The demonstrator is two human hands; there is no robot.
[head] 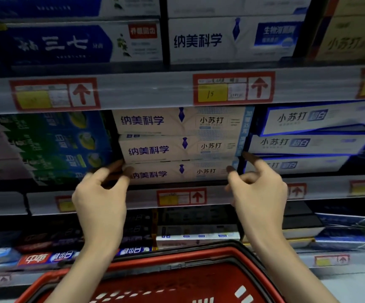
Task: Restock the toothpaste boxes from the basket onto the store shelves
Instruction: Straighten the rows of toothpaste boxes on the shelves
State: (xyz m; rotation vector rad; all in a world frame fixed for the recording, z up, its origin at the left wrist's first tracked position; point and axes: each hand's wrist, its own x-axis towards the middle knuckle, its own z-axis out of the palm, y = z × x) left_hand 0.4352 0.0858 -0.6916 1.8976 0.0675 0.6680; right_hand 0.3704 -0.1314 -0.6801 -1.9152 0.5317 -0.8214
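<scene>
Three cream toothpaste boxes lie stacked on the middle shelf. The lowest cream box (177,173) sits on the shelf board, under the middle box (166,149) and the top box (155,120). My left hand (100,200) pinches the lowest box's left end between thumb and forefinger. My right hand (258,193) pinches its right end, thumb on the front face and forefinger up along the stack's right side. The red basket (177,258) is below my forearms; I see only its red mesh floor.
Green-blue boxes (67,147) stand left of the stack and white-blue boxes (304,142) right of it. The shelf rail (144,90) above carries red price tags. More boxes fill the upper shelf (199,40) and the lower shelf (199,232).
</scene>
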